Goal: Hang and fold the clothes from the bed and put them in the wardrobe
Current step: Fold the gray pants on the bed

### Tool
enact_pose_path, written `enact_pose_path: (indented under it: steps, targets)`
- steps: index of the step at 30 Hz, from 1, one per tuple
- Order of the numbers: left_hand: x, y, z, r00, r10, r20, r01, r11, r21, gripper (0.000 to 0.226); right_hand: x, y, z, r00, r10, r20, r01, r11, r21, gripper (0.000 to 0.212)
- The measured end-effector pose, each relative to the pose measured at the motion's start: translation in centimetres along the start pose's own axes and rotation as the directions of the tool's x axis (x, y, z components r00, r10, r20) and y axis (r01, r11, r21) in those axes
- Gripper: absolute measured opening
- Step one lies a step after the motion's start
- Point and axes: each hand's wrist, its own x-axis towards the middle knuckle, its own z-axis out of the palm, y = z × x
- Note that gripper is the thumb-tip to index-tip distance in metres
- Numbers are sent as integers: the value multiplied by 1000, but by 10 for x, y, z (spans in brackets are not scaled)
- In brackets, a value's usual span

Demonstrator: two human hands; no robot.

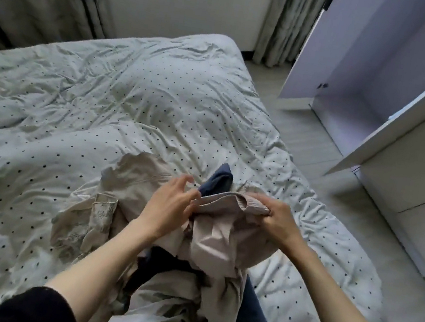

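Beige crumpled garment (pixel 219 234) bunched between both hands on dotted duvet (pixel 103 104).

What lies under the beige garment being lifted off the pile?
Under the beige garment, a dark blue garment shows above the hands and again lower right. Its middle is covered, so I cannot tell whether it is one piece.

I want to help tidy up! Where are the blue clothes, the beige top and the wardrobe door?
blue clothes (pixel 218 181), head view, upper folded end.
beige top (pixel 216 241), head view, hanging front.
wardrobe door (pixel 420 107), head view, white edge.
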Motion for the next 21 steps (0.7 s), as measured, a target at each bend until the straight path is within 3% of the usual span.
enact_pose_path:
  steps: [2, 5, 7, 12, 15, 17, 21]
  targets:
    - [14, 12, -14, 996, 84, 9, -84, 996, 16, 41, -10, -17, -30, 983, 41, -178, -27, 996, 84, 52]
    - [33, 41, -33, 988, 116, 101, -92, 973, -210, 61, -25, -38, -79, 935, 9, -355, 25, 996, 90, 46]
    - [46, 65, -47, 985, 153, 75, -123, 945, -304, 65, -39, -59, -109, 904, -22, -427, 58, 996, 71, 49]
    - [82, 105, -78, 964, 261, -50, -265, 933, -245, 49, -76, -89, -168, 839, -16, -545, 145, 970, 196, 20]
    - [106, 142, -109, 912, 388, -132, -409, 877, -250, 29, -103, -101, -206, 796, -4, -605, 175, 959, 224, 17]
    - [118, 168, -125, 879, 464, -108, -476, 843, -251, 18, -115, -106, -228, 768, 12, -640, 186, 953, 241, 18]
    - [132, 229, -142, 863, 482, -149, -504, 825, -256, 19, -140, -101, -280, 688, 64, -723, 100, 978, 181, 26]
